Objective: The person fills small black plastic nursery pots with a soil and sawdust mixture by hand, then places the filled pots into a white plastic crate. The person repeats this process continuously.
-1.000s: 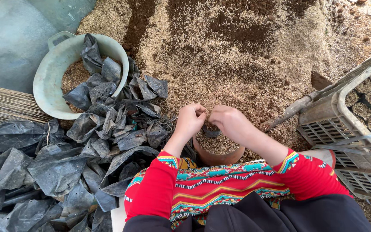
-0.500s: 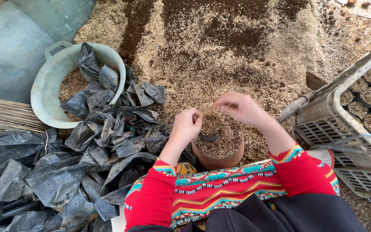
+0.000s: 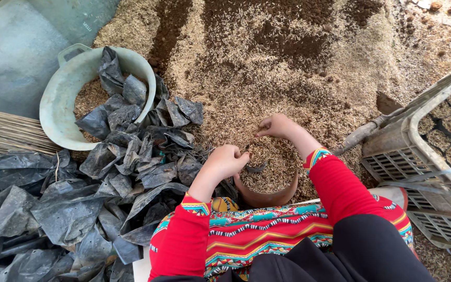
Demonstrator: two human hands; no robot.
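Note:
My left hand is closed around the rim of a small black plastic bag held over a brown bowl heaped with husk mix. My right hand reaches past the bowl's far rim into the big pile of husk and soil, fingers curled on a pinch of the mix. Both sleeves are red with patterned cuffs.
Many crumpled black plastic bags lie heaped on the left. A pale green basin behind them holds husk and some bags. A grey plastic crate with filled bags stands on the right, a tool handle lying beside it. Straw bundle at far left.
My right hand has left the bag and moved away to the pile beyond the bowl. My left hand stays on the bag over the bowl.

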